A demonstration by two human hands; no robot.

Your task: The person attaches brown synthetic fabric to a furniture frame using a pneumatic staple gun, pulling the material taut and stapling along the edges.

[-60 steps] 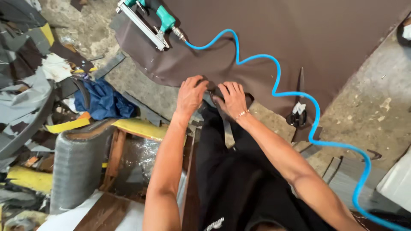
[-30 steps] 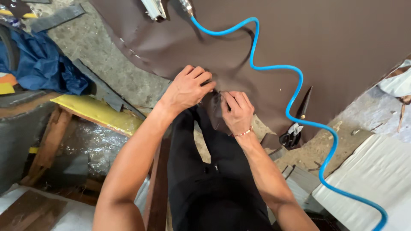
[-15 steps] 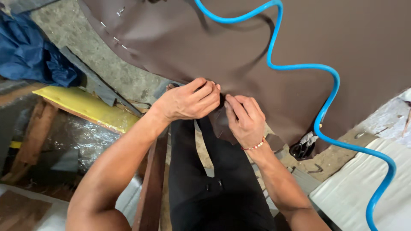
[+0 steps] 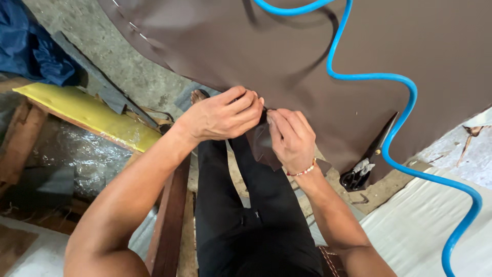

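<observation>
No packages, labels, signs or screens in view. Nothing printed or boxed anywhere in the head view.

Both hands, left hand and right hand, pinch the brown sheet edge (blue hose lying across it).
</observation>
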